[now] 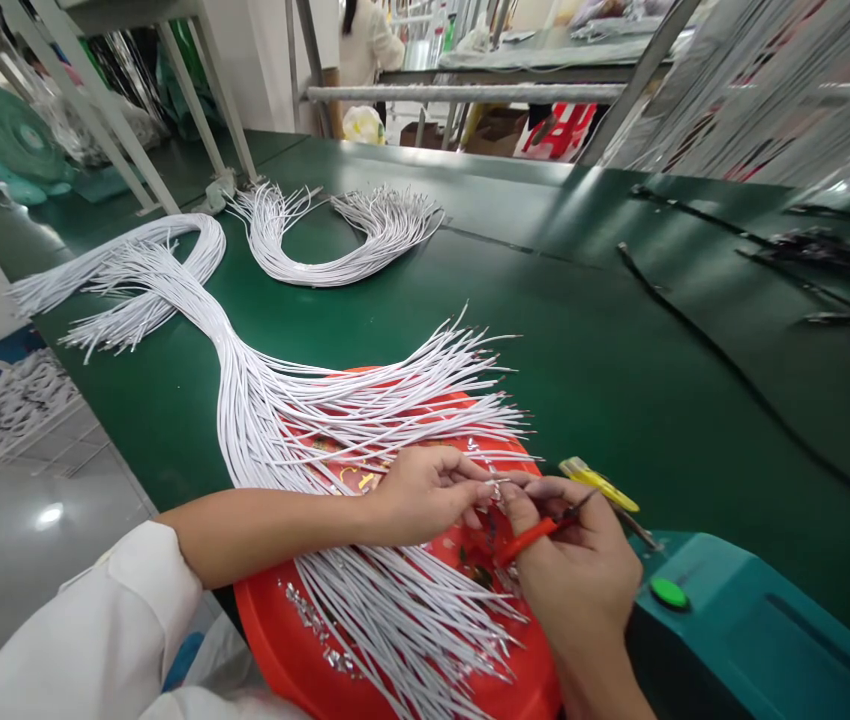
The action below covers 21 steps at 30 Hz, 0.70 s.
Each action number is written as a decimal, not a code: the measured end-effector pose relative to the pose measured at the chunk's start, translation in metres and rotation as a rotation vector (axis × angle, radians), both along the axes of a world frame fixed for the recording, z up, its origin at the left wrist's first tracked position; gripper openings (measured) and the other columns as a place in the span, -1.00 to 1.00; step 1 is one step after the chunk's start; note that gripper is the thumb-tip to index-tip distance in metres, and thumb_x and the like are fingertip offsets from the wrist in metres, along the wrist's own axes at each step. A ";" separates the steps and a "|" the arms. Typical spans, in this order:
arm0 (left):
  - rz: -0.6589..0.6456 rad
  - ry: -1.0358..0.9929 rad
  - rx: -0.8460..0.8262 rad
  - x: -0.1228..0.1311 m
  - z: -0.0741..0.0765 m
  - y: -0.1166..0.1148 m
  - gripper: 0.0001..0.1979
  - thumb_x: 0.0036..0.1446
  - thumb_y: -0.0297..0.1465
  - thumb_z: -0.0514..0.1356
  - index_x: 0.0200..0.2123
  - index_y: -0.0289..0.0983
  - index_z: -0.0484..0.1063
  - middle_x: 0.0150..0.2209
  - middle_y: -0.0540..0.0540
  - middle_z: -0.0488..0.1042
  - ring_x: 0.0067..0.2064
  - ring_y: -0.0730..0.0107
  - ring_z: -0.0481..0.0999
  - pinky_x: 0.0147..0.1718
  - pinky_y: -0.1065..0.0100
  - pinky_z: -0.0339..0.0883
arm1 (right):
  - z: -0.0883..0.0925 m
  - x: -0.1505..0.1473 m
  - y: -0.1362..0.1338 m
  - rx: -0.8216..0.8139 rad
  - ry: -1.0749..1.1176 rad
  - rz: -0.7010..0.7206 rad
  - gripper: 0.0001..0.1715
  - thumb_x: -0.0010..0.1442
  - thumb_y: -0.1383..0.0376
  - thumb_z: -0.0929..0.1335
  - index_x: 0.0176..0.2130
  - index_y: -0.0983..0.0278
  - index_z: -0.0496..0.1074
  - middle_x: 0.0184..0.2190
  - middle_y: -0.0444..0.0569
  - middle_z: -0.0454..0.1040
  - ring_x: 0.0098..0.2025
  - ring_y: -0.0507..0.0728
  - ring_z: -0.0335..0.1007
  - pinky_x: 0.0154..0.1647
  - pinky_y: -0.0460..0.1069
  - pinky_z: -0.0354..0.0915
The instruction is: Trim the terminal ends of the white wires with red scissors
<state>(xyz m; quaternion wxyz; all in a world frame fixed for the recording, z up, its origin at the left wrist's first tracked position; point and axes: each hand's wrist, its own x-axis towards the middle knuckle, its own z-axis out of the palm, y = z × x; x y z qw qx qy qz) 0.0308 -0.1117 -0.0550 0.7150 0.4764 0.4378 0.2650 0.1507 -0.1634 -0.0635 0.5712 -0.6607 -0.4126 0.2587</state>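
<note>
My left hand point(425, 495) is closed, its thumb and fingertips pinching the end of a white wire beside a small shiny metal piece. The fingertips of my right hand point(575, 560) meet it there. A red-handled tool point(526, 540) with a dark tip also sits in my right hand; its exact kind is partly hidden by the fingers. Under both hands spreads a large bundle of white wires point(260, 400), fanned across a red tray point(264, 620). Small silvery metal pieces point(320, 625) lie loose on the tray, left of the lower wires.
Further white wire bundles point(342, 268) lie curved at the back of the green table point(620, 400). Right of my hands are a yellow-handled tool point(597, 485) and a teal machine point(755, 620) with a green button. Black cables point(740, 375) stretch along the right. A person point(369, 45) stands beyond.
</note>
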 end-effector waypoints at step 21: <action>-0.313 0.118 0.002 -0.009 0.011 0.012 -0.83 0.06 -0.35 0.18 -0.41 -0.37 0.43 -0.58 0.04 0.41 -0.63 0.63 0.30 -0.65 0.55 0.15 | 0.001 0.025 0.005 -0.129 0.077 0.257 -0.72 -0.10 0.18 0.47 -0.38 0.23 0.39 -0.42 -0.06 0.49 -0.36 0.11 0.43 -0.32 0.01 0.37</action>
